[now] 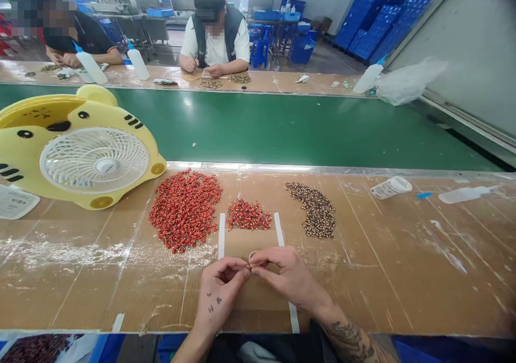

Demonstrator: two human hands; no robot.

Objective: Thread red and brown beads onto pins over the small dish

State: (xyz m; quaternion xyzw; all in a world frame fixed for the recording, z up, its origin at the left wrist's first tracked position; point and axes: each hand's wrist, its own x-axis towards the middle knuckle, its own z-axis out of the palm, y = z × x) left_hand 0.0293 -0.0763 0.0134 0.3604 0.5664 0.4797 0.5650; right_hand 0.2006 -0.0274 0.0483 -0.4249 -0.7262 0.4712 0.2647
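Right, from my station I can see the left hand (pixel 220 293) and the right hand (pixel 287 276) meeting low over the cardboard-covered surface (pixel 363 277), their fingertips pinched narrowly together on a tiny red bead (pixel 249 267), with most of it hidden between them. Just ahead, a small heap of red beads (pixel 249 215) sits between two white tape strips (pixel 221 236), with a larger red heap (pixel 185 210) to its left and a heap of brown speckled beads (pixel 314 211) to its right. A yellow desk fan (pixel 94 159) stands at the left, a plastic squeeze bottle (pixel 463 194) lies at the right, and a green conveyor belt (pixel 258 126) runs beyond them
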